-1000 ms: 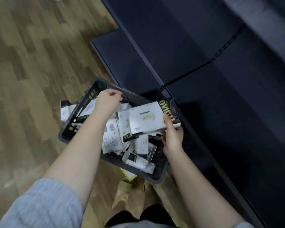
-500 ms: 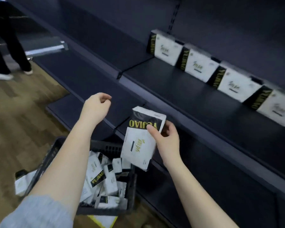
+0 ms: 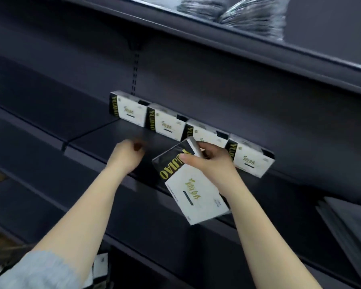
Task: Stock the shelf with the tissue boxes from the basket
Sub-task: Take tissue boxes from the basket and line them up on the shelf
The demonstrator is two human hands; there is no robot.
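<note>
Our right hand gripped a tilted box above the shelf, near the row; left hand loosely curled, empty. Stand it upright, label outward, we judged.

Silvery wrapped bundles on top tier, dark packs lower right

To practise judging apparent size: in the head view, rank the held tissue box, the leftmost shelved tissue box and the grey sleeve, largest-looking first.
1. Held tissue box, in the right hand; nearness enlarges it.
2. Grey sleeve, cut off by the frame edge, so unsure against the first.
3. Leftmost shelved tissue box, likely the same real size as the held one.
</note>
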